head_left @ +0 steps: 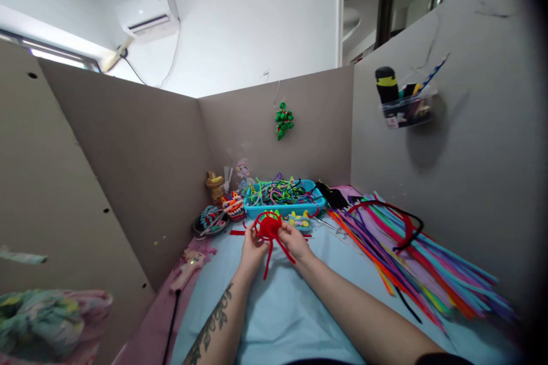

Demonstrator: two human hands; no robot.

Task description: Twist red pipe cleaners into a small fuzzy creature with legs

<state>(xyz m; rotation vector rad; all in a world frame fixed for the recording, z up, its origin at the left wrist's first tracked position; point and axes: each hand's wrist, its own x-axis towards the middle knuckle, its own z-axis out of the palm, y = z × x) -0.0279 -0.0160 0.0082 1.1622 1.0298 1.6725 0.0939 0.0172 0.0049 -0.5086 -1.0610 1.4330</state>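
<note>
A red pipe-cleaner piece (pixel 269 227) is held up between both hands over the blue cloth. It has a dense round middle, a thin loop around it and two strands hanging down. My left hand (pixel 253 250) pinches its left edge. On the other side, the fingers of my right hand (pixel 293 242) are closed on its right edge. Behind the hands lie small yellow and blue fuzzy pieces (pixel 298 220), partly hidden. Short red strips (pixel 237 232) rest on the cloth left of the hands.
A blue tray (pixel 285 210) of tangled pipe cleaners stands behind. Long coloured pipe cleaners (pixel 398 256) spread along the right, near scissors (pixel 329 225). At left are a dark bowl (pixel 199 231) and a pink corded tool (pixel 188 271). Grey partitions (pixel 274 154) enclose the table.
</note>
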